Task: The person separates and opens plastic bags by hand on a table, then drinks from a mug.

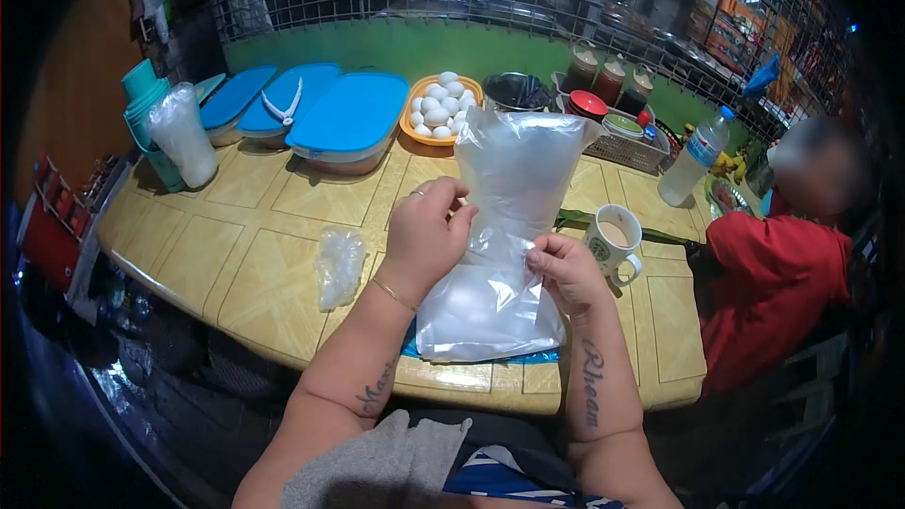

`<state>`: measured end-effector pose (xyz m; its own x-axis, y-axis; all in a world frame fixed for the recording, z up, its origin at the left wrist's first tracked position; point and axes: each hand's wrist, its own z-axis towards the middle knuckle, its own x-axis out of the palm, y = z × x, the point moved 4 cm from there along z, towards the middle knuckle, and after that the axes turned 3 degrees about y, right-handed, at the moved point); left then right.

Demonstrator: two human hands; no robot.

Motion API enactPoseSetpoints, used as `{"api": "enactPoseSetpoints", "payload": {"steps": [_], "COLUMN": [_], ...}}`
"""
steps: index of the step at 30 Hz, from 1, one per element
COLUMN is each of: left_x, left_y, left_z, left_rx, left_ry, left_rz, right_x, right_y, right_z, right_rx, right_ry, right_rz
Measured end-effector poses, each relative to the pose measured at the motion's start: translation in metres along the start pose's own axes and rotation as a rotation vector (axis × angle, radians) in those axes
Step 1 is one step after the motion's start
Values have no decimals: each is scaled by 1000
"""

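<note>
A large transparent plastic bag (pixel 490 316) stands in front of me at the table's near edge, its upper part spread tall and glossy. My left hand (pixel 429 231) is at its left side, fingers curled and closed against the plastic; the fingertips are partly hidden. On the other side, my right hand (pixel 568 273) pinches the film between thumb and fingers. Something blue shows under the bag's bottom edge. To the left lies a small crumpled plastic bag (pixel 339 269). A white mug (pixel 613 240) with a milky brown drink stands just beyond my right hand.
On the yellow table (pixel 245 264) are blue-lidded containers (pixel 349 111), white tongs (pixel 285 104), an orange basket (pixel 407 132) of eggs, a teal tumbler (pixel 143 123), a water bottle (pixel 693 158) and a condiment tray (pixel 622 151). A person in a red top (pixel 778 273) sits at the right.
</note>
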<state>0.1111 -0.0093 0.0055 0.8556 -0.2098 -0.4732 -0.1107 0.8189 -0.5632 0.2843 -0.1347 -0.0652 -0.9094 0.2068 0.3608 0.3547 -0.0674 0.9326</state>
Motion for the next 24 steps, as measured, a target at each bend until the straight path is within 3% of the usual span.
{"api": "enactPoseSetpoints", "payload": {"steps": [2, 6, 10, 12, 15, 18, 21, 24], "left_x": [-12, 8, 32, 31, 10, -9, -12, -25], "left_y": [-17, -34, -24, -13, -1, 21, 37, 12], "left_z": [0, -14, -22, -21, -12, -2, 1, 4], "left_rx": [-81, 14, 70, -21, -188, -368, -386, 22], "left_ry": [94, 601, 476, 517, 536, 360, 316, -13], "left_rz": [-23, -74, -127, -230, -359, -419, -760, -609], "right_x": [0, 4, 16, 9, 6, 6, 0, -6], "right_y": [2, 1, -7, -6, 7, 24, 27, 22], "right_z": [0, 1, 1, 1, -1, -7, -10, -7], "right_rx": [-23, -113, -78, -107, -241, -382, -317, -288], "right_ry": [-48, -28, 96, 72, 109, 256, 211, 168], "right_rz": [35, 28, 81, 29, 243, 604, 733, 820]}}
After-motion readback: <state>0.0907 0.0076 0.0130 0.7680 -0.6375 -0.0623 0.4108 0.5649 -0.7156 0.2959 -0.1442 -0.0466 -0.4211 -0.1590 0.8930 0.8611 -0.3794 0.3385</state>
